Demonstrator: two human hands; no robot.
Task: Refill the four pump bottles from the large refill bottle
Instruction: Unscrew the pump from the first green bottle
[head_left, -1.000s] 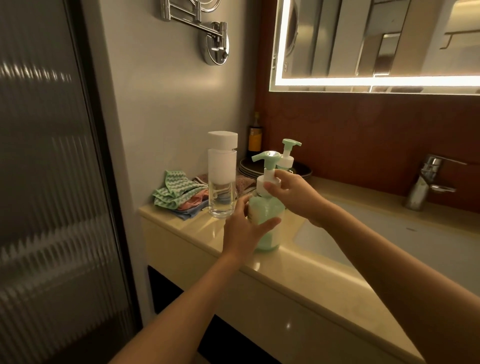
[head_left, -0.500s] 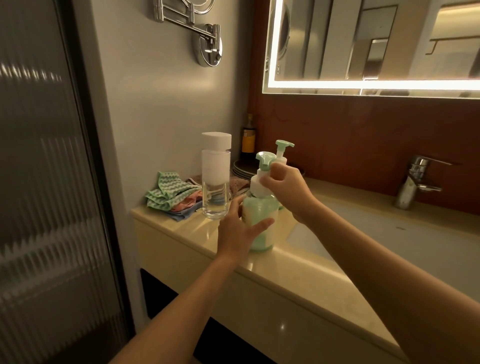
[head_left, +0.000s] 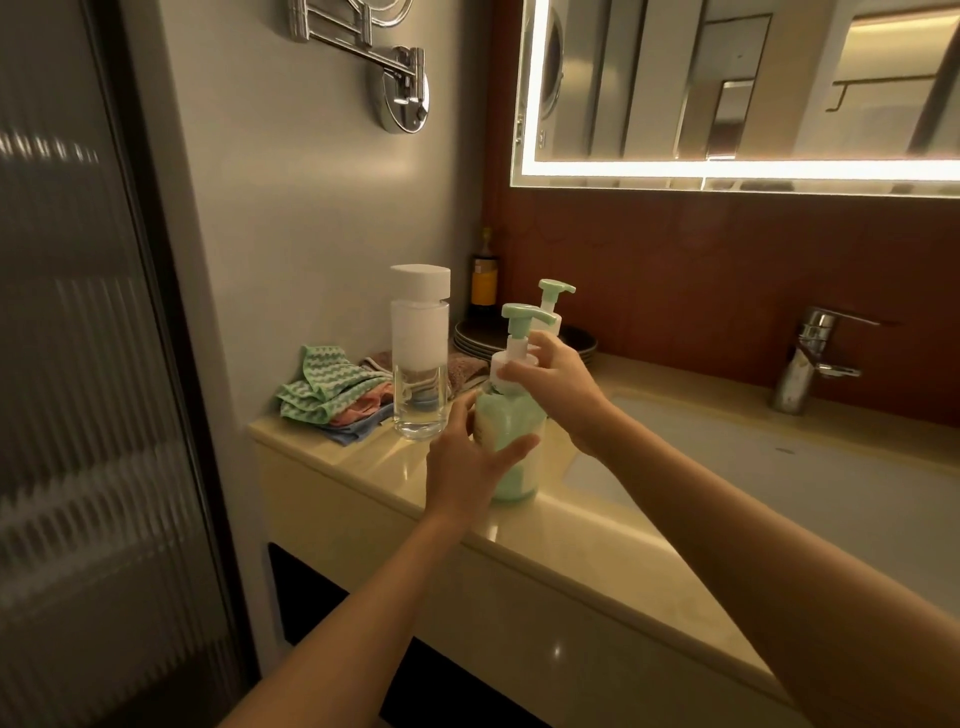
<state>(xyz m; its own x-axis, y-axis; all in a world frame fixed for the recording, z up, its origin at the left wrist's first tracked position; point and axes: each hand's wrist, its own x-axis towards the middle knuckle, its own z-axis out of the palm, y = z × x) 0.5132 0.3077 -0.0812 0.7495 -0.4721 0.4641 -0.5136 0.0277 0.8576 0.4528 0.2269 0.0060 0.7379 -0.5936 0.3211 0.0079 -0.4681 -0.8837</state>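
Hands grip green pump bottle upright.

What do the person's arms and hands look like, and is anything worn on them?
The left hand and right hand are bare: no gloves, and no rings on the fingers that show. Both forearms are uncovered to the frame edge, with no sleeve, watch or bracelet in view.

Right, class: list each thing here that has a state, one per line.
Front pump bottle: upright, pump on, left hand holds body, right hand grips collar.
Rear pump bottle: upright, pump on.
Clear bottle: capped, upright.
Tap: off.
Mirror light: lit.
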